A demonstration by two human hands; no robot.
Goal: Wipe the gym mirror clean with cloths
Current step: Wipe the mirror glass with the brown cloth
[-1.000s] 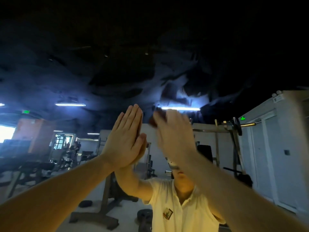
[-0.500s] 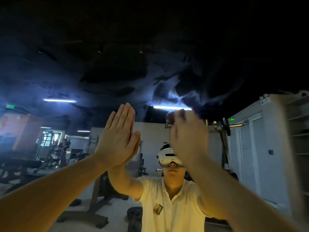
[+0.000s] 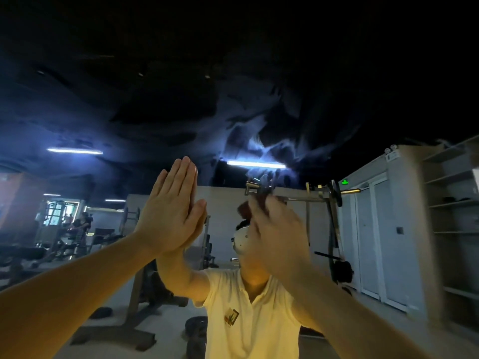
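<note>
Gym mirror [image 3: 259, 112] fills nearly the whole head view, and we stand right up against it with both arms raised to the glass. Our left hand [image 3: 171, 211] lies flat on the mirror, fingers straight and together, palm meeting its own reflection, with nothing in it. Our right hand [image 3: 277, 229] is raised to the glass just beside it, smeared by motion blur. A dark reddish cloth [image 3: 244, 210] shows at its fingertips, touching the hand. We cannot tell whether the fingers curl round the cloth or only press it flat.

In the reflection a person in a pale polo shirt [image 3: 246, 320] faces us, wearing a white headset [image 3: 241, 242] partly hidden behind the right hand. Behind stand a squat rack [image 3: 321, 200] holding a barbell, white doors [image 3: 375, 242] under a green exit sign [image 3: 344, 181], and two lit ceiling strip lights [image 3: 256, 164]. A dark weight plate [image 3: 195, 325] lies on the floor by the shirt.
</note>
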